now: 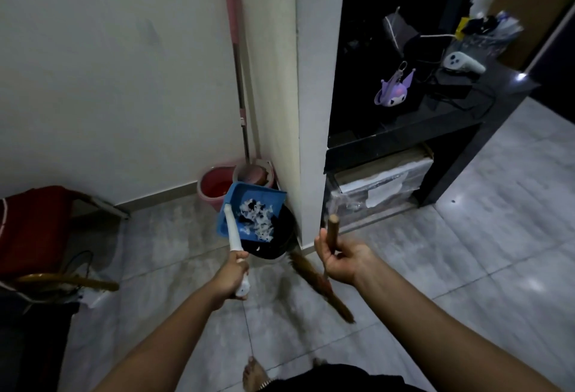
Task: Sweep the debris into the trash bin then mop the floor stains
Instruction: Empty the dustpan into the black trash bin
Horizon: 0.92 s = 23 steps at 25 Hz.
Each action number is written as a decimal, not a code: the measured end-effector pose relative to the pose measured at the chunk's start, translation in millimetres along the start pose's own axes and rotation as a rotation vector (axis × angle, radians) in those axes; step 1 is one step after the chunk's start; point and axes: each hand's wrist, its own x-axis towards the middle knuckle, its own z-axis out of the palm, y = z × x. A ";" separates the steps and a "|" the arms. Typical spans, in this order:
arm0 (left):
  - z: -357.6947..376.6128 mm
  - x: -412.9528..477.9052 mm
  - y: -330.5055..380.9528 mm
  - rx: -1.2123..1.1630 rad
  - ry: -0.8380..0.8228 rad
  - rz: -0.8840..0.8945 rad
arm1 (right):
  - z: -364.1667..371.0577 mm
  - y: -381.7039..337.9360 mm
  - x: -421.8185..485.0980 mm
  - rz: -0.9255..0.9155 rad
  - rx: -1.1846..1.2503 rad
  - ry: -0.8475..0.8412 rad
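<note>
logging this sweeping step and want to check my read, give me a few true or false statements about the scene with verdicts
1. The left hand grips the white handle of the blue dustpan. True.
2. The dustpan is empty. False: white and dark debris lies in it.
3. The dustpan is held over the black trash bin. True.
4. The right hand holds the mop. False: it grips the wooden handle of the broom; the mop stands in the pink bucket by the wall.
</note>
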 end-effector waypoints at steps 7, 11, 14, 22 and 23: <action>-11.8 3.8 -27.1 0.217 -0.028 0.063 | -5.7 -4.1 6.7 0.023 -0.095 0.034; -17.9 -6.9 -58.9 0.413 -0.011 0.119 | -11.9 -10.0 15.7 0.049 -0.083 0.053; -28.8 -19.8 -71.3 0.455 -0.003 0.117 | -14.9 -14.3 20.8 0.041 -0.102 0.084; -61.6 -53.0 -83.2 0.424 0.033 0.143 | -30.3 -10.9 28.9 0.006 -0.118 0.115; -61.8 -56.3 -83.0 0.415 0.042 0.142 | -31.5 -10.8 29.0 0.007 -0.123 0.112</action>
